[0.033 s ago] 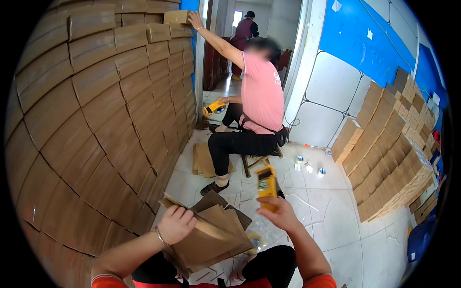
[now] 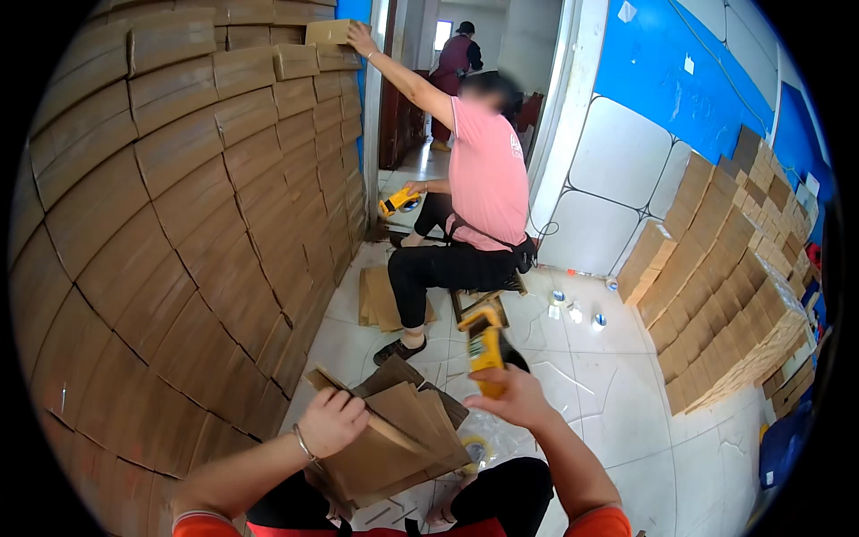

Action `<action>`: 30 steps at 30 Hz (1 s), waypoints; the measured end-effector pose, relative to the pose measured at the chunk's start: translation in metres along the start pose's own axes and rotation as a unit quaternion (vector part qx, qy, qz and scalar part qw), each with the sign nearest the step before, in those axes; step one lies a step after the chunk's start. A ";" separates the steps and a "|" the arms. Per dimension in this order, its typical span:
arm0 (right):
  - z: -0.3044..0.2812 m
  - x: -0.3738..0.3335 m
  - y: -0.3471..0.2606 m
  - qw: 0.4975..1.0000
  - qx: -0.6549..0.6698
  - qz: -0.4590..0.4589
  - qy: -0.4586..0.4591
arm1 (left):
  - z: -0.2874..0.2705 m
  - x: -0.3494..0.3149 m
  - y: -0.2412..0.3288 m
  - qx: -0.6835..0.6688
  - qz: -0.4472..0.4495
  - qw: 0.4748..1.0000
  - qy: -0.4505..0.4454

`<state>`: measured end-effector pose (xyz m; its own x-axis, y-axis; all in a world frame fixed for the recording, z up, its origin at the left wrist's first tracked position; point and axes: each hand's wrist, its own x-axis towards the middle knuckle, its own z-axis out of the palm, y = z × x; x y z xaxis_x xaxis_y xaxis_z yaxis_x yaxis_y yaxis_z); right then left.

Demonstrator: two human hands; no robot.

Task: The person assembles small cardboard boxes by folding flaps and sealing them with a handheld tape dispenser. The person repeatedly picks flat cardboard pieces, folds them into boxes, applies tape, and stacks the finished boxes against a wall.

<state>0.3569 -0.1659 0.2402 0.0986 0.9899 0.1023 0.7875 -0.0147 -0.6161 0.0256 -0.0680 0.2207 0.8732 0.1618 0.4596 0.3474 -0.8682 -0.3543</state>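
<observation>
A folded cardboard carton [image 2: 362, 452] leans up between my knees, and the fingers of my left hand [image 2: 333, 422] are closed over its upper edge. Raised to the right of it, my right hand [image 2: 510, 394] is wrapped round the lower end of a yellow tape dispenser [image 2: 484, 351]. The dispenser is blurred and apart from the carton. Several flat cardboard pieces [image 2: 420, 407] lie just beyond the carton, partly covered by it. A roll of tape [image 2: 477, 449] is on the floor near my right knee.
Stacked cartons [image 2: 179, 206] form a wall on my left; more stacks [image 2: 725, 295] stand on the right. Ahead, a co-worker in a pink shirt [image 2: 488, 179] sits on a low stool, touching a small carton [image 2: 329, 32] and holding another yellow dispenser [image 2: 399, 201]. Tape rolls [image 2: 599, 320] lie on the floor.
My right hand and the tape dispenser have shifted slightly left, toward the carton, and the dispenser has tilted. My left hand, still on the carton, is a touch lower.
</observation>
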 end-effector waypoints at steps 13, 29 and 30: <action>0.092 0.029 -0.004 0.900 0.110 0.062 -0.417 | 0.049 -0.068 0.020 -0.191 -0.225 0.955 -0.031; 0.099 -0.029 -0.006 0.937 0.188 0.108 -0.275 | 0.038 -0.069 0.037 -0.499 -0.713 0.492 0.004; 0.096 -0.037 -0.017 0.959 0.123 0.103 -0.232 | 0.035 -0.073 0.030 -0.500 -0.696 0.515 -0.027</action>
<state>0.2812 -0.1885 0.1719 -0.0892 0.9271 -0.3641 0.6066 -0.2394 -0.7581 -0.0158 -0.0896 0.1484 0.0348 0.9431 -0.3306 0.3224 0.3026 0.8970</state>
